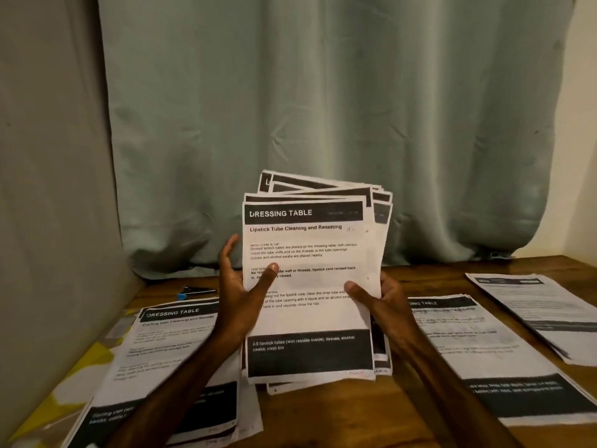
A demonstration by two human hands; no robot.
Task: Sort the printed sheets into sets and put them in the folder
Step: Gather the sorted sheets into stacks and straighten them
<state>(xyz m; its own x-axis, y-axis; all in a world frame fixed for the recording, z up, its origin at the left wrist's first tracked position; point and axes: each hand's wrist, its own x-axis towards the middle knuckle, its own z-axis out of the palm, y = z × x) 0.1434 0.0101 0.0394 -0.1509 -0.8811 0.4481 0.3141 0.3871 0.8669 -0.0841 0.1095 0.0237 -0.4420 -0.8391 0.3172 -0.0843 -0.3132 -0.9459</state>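
A fanned stack of printed sheets point(310, 250) is held upright above the wooden table point(349, 415), its top page headed "DRESSING TABLE, Lipstick Tube Cleaning and Resetting". My left hand point(240, 292) pinches the stack's left edge, thumb across the front of the page. My right hand point(378, 299) grips the right edge, thumb on the front, fingers behind. A set of sheets point(168, 357) lies flat at the left, a second set point(478, 357) at the right, a third point(542, 312) at the far right. A yellow patterned thing point(80, 370), perhaps the folder, lies under the left set.
A dark stapler with a blue tip point(195, 292) lies at the back left of the table. A green curtain point(323, 108) hangs behind the table and a grey panel point(48, 189) stands on the left.
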